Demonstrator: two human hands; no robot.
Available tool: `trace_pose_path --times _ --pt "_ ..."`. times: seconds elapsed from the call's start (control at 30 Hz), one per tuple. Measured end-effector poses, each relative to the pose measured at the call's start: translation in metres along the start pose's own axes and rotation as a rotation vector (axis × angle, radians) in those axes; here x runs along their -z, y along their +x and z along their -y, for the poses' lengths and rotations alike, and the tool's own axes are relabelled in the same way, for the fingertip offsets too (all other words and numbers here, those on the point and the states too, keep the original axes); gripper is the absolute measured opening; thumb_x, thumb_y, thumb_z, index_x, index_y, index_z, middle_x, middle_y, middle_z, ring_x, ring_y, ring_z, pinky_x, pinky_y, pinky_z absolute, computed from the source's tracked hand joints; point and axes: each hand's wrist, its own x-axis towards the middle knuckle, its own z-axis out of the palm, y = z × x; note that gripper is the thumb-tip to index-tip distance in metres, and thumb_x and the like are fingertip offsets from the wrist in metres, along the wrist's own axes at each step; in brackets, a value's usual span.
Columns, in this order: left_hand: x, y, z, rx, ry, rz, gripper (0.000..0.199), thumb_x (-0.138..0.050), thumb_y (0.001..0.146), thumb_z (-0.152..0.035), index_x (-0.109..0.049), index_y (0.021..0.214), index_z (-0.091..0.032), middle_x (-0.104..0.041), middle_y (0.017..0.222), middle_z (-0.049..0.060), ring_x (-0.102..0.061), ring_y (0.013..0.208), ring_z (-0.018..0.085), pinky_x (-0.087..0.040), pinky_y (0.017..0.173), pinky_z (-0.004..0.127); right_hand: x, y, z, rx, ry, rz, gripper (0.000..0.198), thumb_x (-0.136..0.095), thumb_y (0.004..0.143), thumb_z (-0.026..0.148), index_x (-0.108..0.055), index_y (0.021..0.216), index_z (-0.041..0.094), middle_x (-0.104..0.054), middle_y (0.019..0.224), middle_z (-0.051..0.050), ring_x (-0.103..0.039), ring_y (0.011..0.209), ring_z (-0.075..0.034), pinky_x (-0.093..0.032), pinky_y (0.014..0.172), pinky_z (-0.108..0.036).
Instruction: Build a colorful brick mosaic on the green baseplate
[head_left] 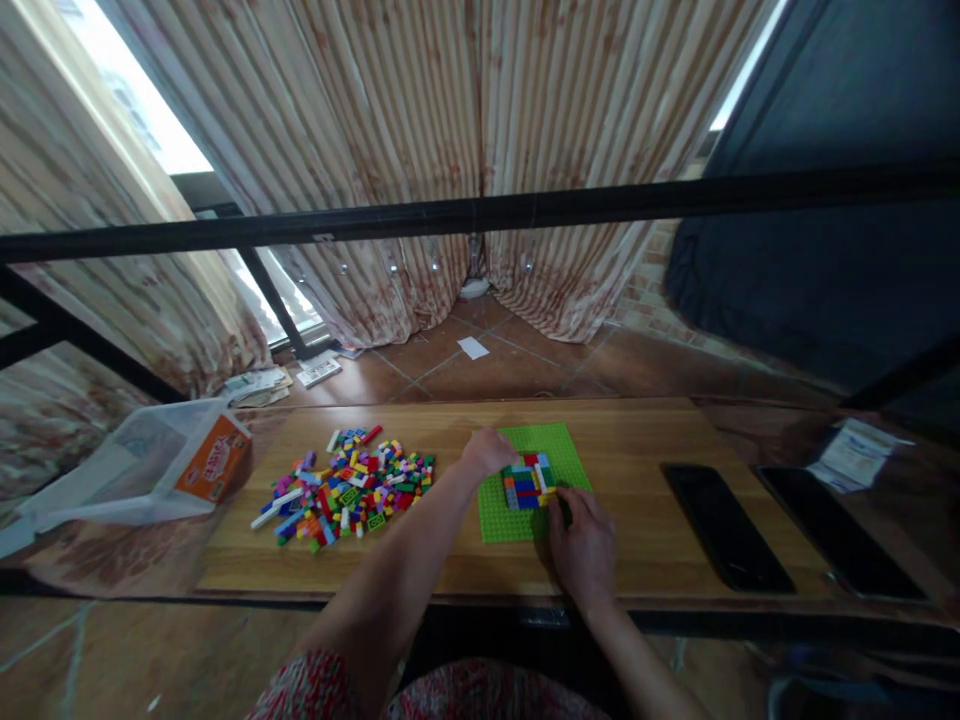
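Note:
A green baseplate (pixel 559 448) lies on the wooden board, tilted slightly. On it stands a low, roughly square build of toy bricks (pixel 529 480) in blue, red, white, orange and other colours. My left hand (pixel 489 452) is curled at the build's far left corner; its fingertips are hidden behind the hand, so what they hold is unclear. At the near right corner, my right hand (pixel 583 535) pinches a yellow brick (pixel 549 494) between thumb and finger, against the build's edge.
To the left spreads a heap of loose toy bricks (pixel 352 485). Beyond it is a clear plastic bin (pixel 150 470) with an orange label. Two dark phone-like slabs (pixel 726 528) lie at the right, near a crumpled packet (pixel 855 455). A black rail (pixel 480 215) crosses behind the table.

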Motion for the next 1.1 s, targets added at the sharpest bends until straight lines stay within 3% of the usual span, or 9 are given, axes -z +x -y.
trace_pose_path --times 0.17,0.33,0.5,0.63,0.73,0.9,1.1 --pt "0.003 -0.015 -0.003 0.000 -0.035 -0.067 0.013 -0.062 0.082 -0.027 -0.068 0.081 -0.015 -0.065 0.074 0.000 -0.060 0.073 0.013 -0.049 0.070 0.026 0.001 0.001 0.000 0.045 -0.008 -0.012 0.043 -0.035 0.095 0.045 -0.065 0.098 0.015 -0.066 0.097 -0.013 -0.058 0.091 -0.024 -0.040 0.079 -0.036" --pt "0.022 -0.048 0.008 -0.030 -0.136 -0.268 0.031 -0.044 0.088 -0.027 -0.071 0.080 -0.015 -0.065 0.069 -0.001 -0.060 0.072 0.014 -0.044 0.066 0.022 0.000 0.000 -0.001 0.062 -0.009 -0.035 0.044 -0.035 0.094 0.046 -0.065 0.099 0.014 -0.066 0.097 -0.014 -0.059 0.091 -0.025 -0.042 0.078 -0.037" --pt "0.033 -0.127 0.051 0.020 -0.220 -0.428 0.031 -0.044 0.087 -0.029 -0.071 0.091 -0.015 -0.070 0.084 0.001 -0.062 0.078 0.015 -0.046 0.071 0.023 -0.002 -0.003 -0.009 0.069 -0.030 -0.024 0.045 -0.037 0.093 0.048 -0.065 0.099 0.014 -0.066 0.098 -0.015 -0.059 0.090 -0.026 -0.043 0.078 -0.038" --pt "0.024 -0.196 0.089 0.172 -0.401 -0.540 0.028 -0.052 0.082 -0.034 -0.071 0.091 -0.015 -0.072 0.083 0.004 -0.064 0.076 0.017 -0.048 0.070 0.026 -0.005 -0.004 -0.017 0.094 -0.074 -0.021 0.047 -0.039 0.090 0.050 -0.066 0.099 0.013 -0.066 0.098 -0.015 -0.060 0.085 -0.027 -0.045 0.074 -0.038" --pt "0.022 -0.227 0.111 0.278 -0.431 -0.606 0.028 -0.055 0.080 -0.036 -0.071 0.093 -0.016 -0.072 0.088 0.005 -0.065 0.082 0.019 -0.049 0.076 0.028 -0.007 -0.005 -0.020 0.116 -0.102 -0.020 0.047 -0.038 0.090 0.050 -0.066 0.100 0.013 -0.066 0.098 -0.015 -0.060 0.082 -0.027 -0.045 0.069 -0.038" --pt "0.037 -0.236 0.133 0.317 -0.358 -0.743 0.031 -0.055 0.080 -0.034 -0.069 0.100 -0.016 -0.071 0.092 0.006 -0.065 0.084 0.020 -0.050 0.078 0.032 -0.006 -0.005 -0.022 0.137 -0.121 -0.026 0.048 -0.038 0.089 0.050 -0.066 0.100 0.013 -0.066 0.096 -0.015 -0.061 0.079 -0.028 -0.044 0.067 -0.038" --pt "0.046 -0.231 0.139 0.278 -0.166 -0.858 0.023 -0.053 0.081 -0.027 -0.069 0.093 -0.017 -0.067 0.087 0.005 -0.062 0.078 0.017 -0.049 0.074 0.030 -0.004 -0.005 -0.022 0.155 -0.145 -0.030 0.048 -0.038 0.090 0.048 -0.066 0.099 0.011 -0.066 0.096 -0.016 -0.060 0.079 -0.027 -0.045 0.068 -0.036"
